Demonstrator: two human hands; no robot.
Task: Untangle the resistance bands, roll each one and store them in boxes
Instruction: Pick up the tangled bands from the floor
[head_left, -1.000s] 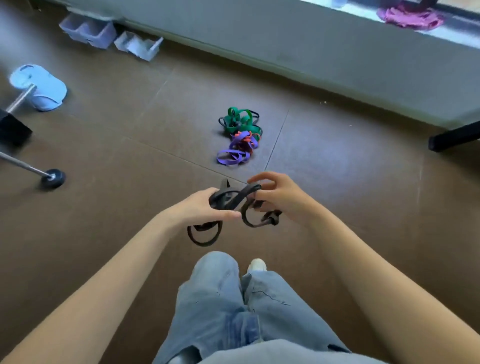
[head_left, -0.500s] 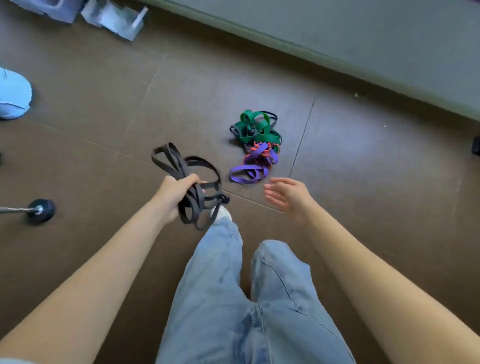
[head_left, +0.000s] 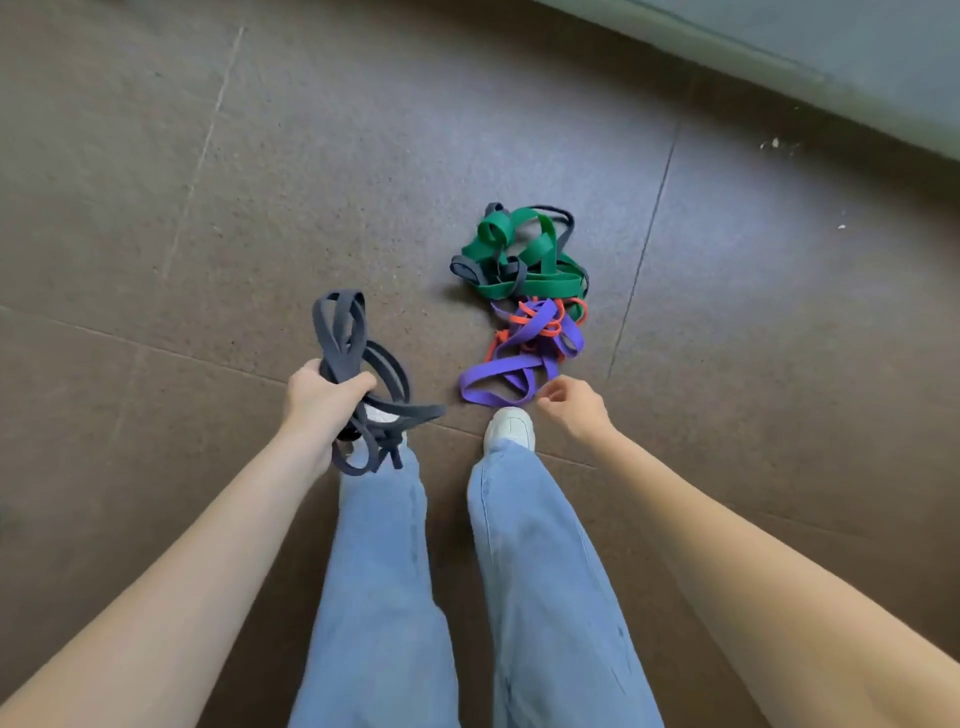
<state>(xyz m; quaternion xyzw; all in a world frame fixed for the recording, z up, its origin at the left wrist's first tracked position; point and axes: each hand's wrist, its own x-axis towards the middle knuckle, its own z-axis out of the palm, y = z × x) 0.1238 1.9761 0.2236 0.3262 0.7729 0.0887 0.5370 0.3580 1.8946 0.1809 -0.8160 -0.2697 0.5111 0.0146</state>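
1. Left hand (head_left: 322, 397) has its fingers wrapped tight around a bunched dark grey resistance band (head_left: 358, 364), loops sticking out above and below the fist.
2. Right hand (head_left: 574, 408) holds nothing, fingers loosely curled, just short of the purple band (head_left: 511, 382).
3. That purple band is knotted up with an orange band (head_left: 540, 319) and a green band (head_left: 524, 260), all piled on the floor (head_left: 260, 182) just past the right fingers.
4. White shoe (head_left: 511, 426) sits right beside the right hand.

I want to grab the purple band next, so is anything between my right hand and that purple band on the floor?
Nothing visible is in the way. Your right hand hangs empty just beside the near loop of the purple band, with only bare floor between them. The band itself is knotted with an orange band and the green band.
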